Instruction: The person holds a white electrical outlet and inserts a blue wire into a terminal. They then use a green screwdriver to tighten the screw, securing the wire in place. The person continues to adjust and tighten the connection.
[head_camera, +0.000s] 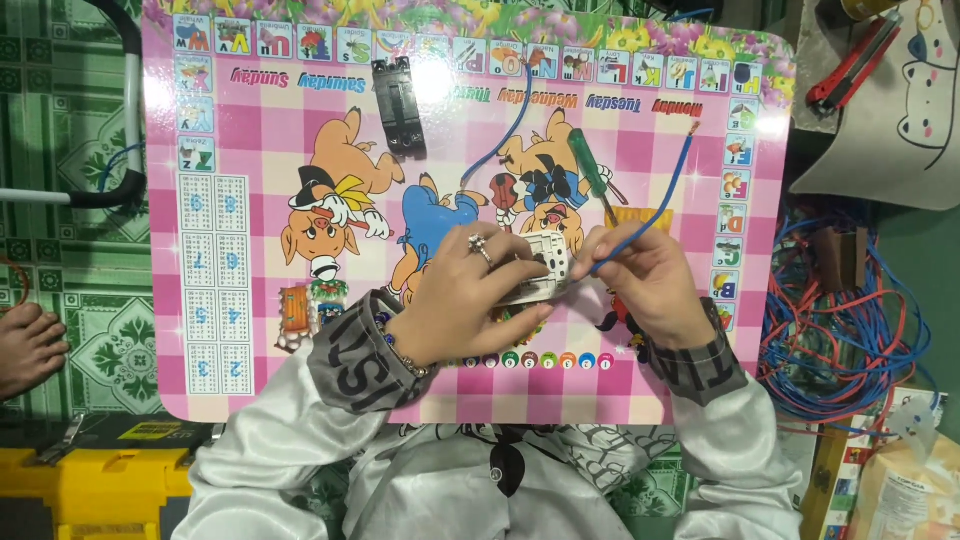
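Centrally, over the near half of the pink checked worktop, both hands meet on a small white switch block. Left hand: grip closed around the block from above and from the near side, the thumb under its lower edge, a ring on one finger; the block is lifted slightly, tilted, and partly hidden by the fingers. Right hand: grip closed in a pinch on a blue wire, the fingertips holding it right at the block's right edge; whether the wire end has entered the block cannot be told. From the pinch the wire rises in a curve toward the far right of the worktop, its bare end free. A second blue wire lies on the worktop beyond the hands. A green-handled screwdriver lies just beyond the right hand. A black switch part lies well apart, near the far edge. A tangle of red and blue wires sits on the floor, right of the worktop.
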